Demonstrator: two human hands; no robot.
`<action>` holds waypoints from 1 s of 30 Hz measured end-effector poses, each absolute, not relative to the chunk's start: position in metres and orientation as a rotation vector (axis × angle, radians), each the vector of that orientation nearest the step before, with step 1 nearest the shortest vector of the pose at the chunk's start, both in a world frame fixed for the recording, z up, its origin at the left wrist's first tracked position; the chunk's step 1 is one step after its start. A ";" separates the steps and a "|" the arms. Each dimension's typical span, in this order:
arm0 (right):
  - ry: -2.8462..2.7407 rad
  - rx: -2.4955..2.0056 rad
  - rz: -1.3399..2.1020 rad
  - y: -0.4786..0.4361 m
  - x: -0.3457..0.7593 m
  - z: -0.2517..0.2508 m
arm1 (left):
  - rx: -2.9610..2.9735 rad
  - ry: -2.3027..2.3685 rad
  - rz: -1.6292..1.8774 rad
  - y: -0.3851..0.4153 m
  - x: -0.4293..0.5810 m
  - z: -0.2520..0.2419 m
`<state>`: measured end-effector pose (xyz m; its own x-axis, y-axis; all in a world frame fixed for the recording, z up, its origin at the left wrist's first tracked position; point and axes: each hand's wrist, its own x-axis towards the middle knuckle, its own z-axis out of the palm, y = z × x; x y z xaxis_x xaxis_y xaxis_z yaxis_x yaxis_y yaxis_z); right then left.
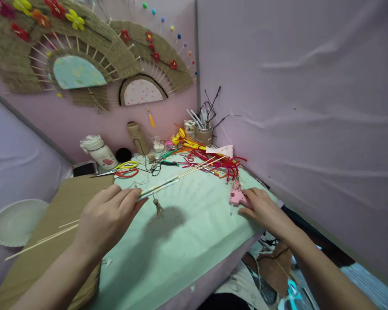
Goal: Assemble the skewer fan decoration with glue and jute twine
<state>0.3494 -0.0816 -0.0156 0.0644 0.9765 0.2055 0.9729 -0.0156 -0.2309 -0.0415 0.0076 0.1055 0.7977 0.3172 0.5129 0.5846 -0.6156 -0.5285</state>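
My left hand point(108, 213) is closed on a half-made fan point(160, 187), seen nearly edge-on. Its thin edge shows blue and white patterning, and slim wooden sticks point(198, 167) reach out to the right. More sticks point(48, 237) show left of the hand, over the cardboard. A small beige tassel point(158, 207) dangles beneath the fan. At the right side of the table, my right hand point(257, 206) grips the handle of a pink hot glue gun point(236, 193). Its nozzle is hard to make out.
Red and yellow pipe cleaners point(224, 167), scissors point(126, 169), a twine spool point(137, 137) and a white bottle point(100, 153) line the back of the green-covered table point(194, 241). Cardboard point(63, 202) lies at left. Decorated fans point(123, 47) hang on the wall.
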 end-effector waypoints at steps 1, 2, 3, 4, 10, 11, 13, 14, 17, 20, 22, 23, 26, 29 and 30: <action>-1.943 -2.081 0.044 -0.079 0.348 -0.021 | -2.268 -0.662 -0.480 0.007 -0.041 0.106; -1.916 -2.118 0.064 -0.077 0.347 -0.025 | -2.267 -0.665 -0.476 0.006 -0.040 0.107; -1.881 -2.149 0.081 -0.076 0.346 -0.028 | -2.266 -0.672 -0.472 0.005 -0.040 0.108; -1.850 -2.171 0.101 -0.076 0.345 -0.030 | -2.265 -0.681 -0.468 0.004 -0.041 0.108; -1.824 -1.972 0.444 -0.114 0.350 -0.020 | -2.263 -0.728 -0.454 0.001 -0.045 0.107; -1.818 -1.892 0.551 -0.122 0.349 -0.013 | -2.264 -0.732 -0.453 0.001 -0.045 0.106; -1.785 -1.731 0.758 -0.135 0.344 0.004 | -2.264 -0.739 -0.453 -0.001 -0.044 0.104; -1.765 -1.651 0.830 -0.139 0.339 0.012 | -2.264 -0.742 -0.456 -0.002 -0.043 0.104; -1.640 -1.465 0.926 -0.140 0.311 0.027 | -2.271 -0.745 -0.476 -0.005 -0.040 0.102; -1.432 -1.311 0.886 -0.130 0.272 0.023 | -2.278 -0.743 -0.483 -0.008 -0.037 0.101; -1.338 -1.197 0.866 -0.123 0.247 0.015 | -2.284 -0.750 -0.479 -0.009 -0.035 0.101; -1.323 -1.155 0.886 -0.120 0.236 0.011 | -2.288 -0.755 -0.478 -0.010 -0.035 0.101; -1.367 -1.099 0.925 -0.117 0.215 0.006 | -2.299 -0.771 -0.486 -0.010 -0.033 0.100; -1.460 -1.118 0.858 -0.116 0.208 0.007 | -2.300 -0.781 -0.501 -0.010 -0.032 0.099; -1.492 -1.114 0.812 -0.115 0.208 0.008 | -2.298 -0.785 -0.504 -0.010 -0.032 0.098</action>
